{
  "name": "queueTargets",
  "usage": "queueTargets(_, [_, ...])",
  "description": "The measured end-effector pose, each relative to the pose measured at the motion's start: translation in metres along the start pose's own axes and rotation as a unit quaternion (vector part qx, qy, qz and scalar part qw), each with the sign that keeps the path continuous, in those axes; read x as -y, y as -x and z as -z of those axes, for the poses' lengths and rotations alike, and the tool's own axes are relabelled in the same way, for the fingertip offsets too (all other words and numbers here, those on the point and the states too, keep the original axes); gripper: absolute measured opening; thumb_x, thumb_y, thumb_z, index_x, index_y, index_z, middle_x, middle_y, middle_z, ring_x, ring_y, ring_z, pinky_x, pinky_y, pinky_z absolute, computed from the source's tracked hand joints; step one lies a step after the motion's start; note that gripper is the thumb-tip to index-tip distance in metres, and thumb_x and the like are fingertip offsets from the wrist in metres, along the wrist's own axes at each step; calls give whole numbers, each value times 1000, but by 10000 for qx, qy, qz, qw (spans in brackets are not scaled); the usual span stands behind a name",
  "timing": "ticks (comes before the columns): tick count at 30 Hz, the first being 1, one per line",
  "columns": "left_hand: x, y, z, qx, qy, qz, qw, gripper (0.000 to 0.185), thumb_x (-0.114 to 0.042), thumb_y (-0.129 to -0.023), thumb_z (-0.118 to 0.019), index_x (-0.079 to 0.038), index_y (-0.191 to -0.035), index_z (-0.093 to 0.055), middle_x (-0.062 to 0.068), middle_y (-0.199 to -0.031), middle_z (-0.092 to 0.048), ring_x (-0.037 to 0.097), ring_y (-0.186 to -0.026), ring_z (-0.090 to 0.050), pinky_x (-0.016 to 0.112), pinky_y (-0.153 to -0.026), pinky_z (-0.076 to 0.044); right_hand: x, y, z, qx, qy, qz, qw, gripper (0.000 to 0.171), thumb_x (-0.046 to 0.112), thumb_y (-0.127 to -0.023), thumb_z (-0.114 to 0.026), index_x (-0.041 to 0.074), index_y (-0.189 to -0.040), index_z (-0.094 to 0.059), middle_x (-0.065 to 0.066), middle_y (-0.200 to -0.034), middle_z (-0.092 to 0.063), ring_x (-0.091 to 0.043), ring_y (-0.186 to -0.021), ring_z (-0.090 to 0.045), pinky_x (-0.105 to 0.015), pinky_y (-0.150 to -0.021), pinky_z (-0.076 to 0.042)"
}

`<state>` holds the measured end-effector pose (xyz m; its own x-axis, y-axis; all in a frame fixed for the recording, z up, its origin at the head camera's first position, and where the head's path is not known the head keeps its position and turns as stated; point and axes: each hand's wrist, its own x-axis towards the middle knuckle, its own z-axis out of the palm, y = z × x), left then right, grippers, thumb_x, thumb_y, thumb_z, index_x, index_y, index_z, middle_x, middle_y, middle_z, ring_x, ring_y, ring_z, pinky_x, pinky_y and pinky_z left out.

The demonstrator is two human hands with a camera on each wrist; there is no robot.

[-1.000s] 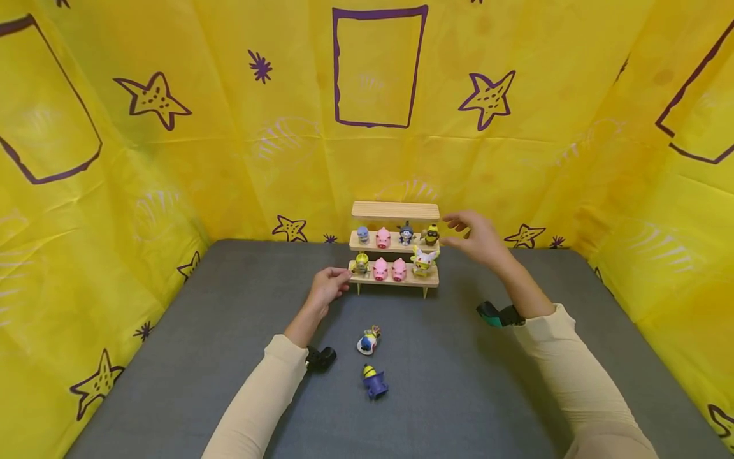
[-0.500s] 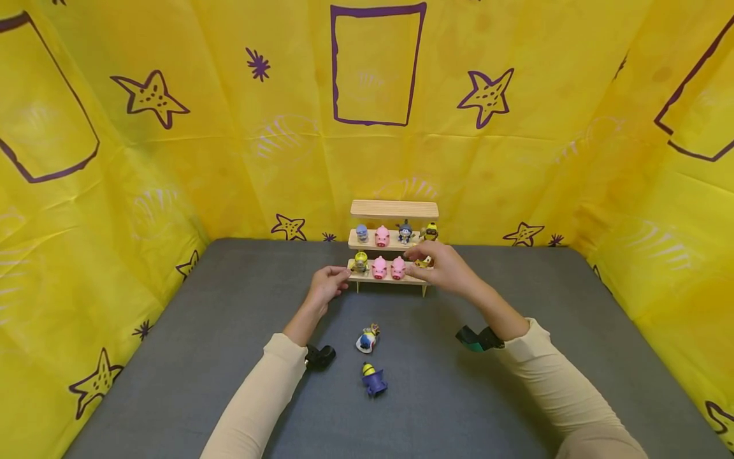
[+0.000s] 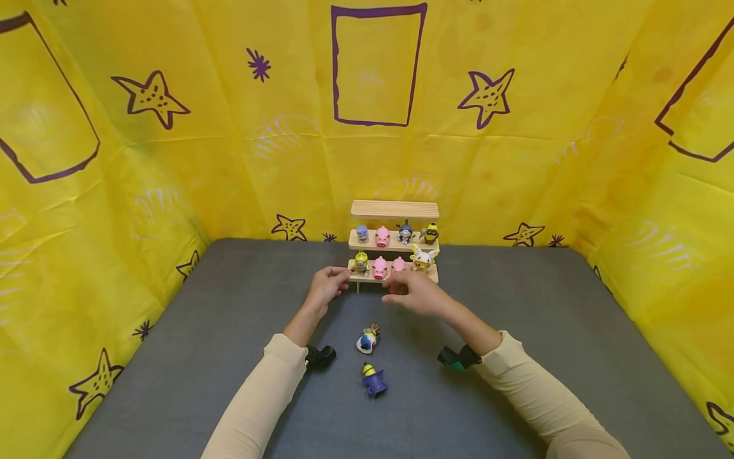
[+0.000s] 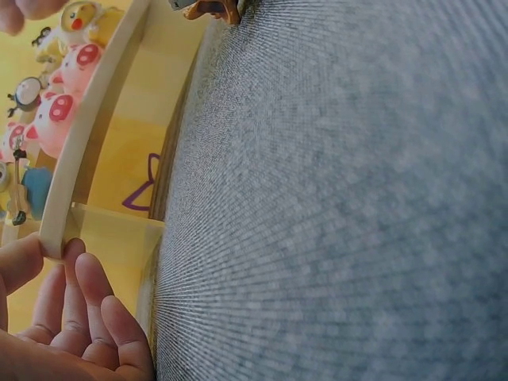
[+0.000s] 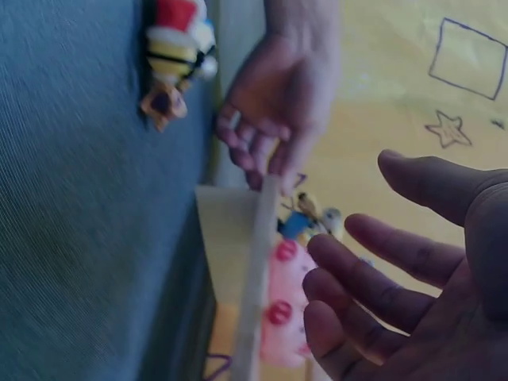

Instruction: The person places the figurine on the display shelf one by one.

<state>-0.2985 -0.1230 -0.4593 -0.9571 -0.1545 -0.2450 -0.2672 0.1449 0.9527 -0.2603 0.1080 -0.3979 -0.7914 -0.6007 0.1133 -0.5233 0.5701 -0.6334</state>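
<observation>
At the twelve o'clock edge of the grey counter [image 3: 229, 357] stands a small wooden shelf [image 3: 394, 210] with three steps, set against the yellow starred cloth [image 3: 172, 159]. The left hand [image 3: 327, 286] pinches the lowest step's left end between thumb and fingertips [image 4: 75, 278]. The right hand [image 3: 414, 292] reaches in from five o'clock with its fingers [image 5: 373, 278] spread and relaxed, gripping nothing, right at the second pink pig [image 3: 398, 264] on the lowest step; whether they touch it I cannot tell. On that step, left to right, stand a yellow figure [image 3: 360, 262], a pink pig [image 3: 379, 268], the second pig and a white and yellow figure [image 3: 423, 258]. The middle step carries four more small figures [image 3: 395, 234]. Out at six o'clock, well apart from the shelf, two toys lie on the counter: a red, white and blue one [image 3: 367, 340] and, nearer, a purple one with a yellow head [image 3: 374, 380].
</observation>
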Motion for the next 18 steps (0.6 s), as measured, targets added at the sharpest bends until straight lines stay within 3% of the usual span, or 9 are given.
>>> queueTargets(9, [0,1,-1,-15,45,-39,10000,25,-19,-95,-63,-3,-115,-65,6,-100,-67,7,-71,-60,26,-69,-48,-2,1,-25,453,307,-483,9973,39,31,-91,-69,-1,-112,-69,-4,-83,-69,-8,-69,-56,-23,-64,-46])
queueTargets(18, [0,1,0,-10,5,-40,10000,26,-20,-96,-62,-4,-115,-65,6,-101,-66,8,-72,-60,25,-70,-47,-3,3,-43,616,460,-650,9949,37,37,-89,-69,2,-100,-74,-8,-92,-75,-10,-72,-61,-27,-66,-49])
